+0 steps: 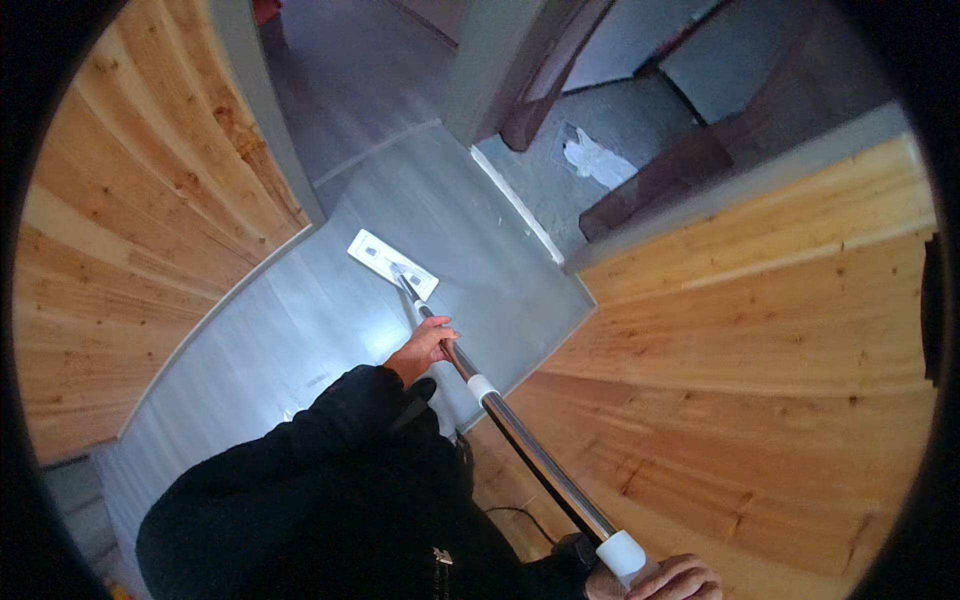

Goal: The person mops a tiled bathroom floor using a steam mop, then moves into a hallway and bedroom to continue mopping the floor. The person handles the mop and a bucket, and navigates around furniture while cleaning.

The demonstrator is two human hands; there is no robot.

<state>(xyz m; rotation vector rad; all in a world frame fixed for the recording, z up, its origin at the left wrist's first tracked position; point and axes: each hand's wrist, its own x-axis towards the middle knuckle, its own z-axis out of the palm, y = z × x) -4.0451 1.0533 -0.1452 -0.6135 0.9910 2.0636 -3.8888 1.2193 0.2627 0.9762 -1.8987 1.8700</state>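
Note:
A flat mop with a white rectangular head (371, 251) lies on the grey plank floor (300, 315) ahead of me. Its shiny metal pole (544, 457) slants from the head down to the lower right, with white collars along it. My left hand (426, 349) grips the thin lower section of the pole, not far above the mop head. At the pole's upper end, by the white plastic grip (621, 553), my right hand (667, 579) is wrapped around it, partly cut off by the bottom rim. Black sleeves cover both arms.
Knotty wood-plank walls stand on the left (150, 225) and right (735, 337). A doorway opens ahead. Beyond a white threshold strip (517, 202), dark curtains (660, 176) hang before a floor with a crumpled white item (596, 159). A dark cable (525, 511) runs by the right wall.

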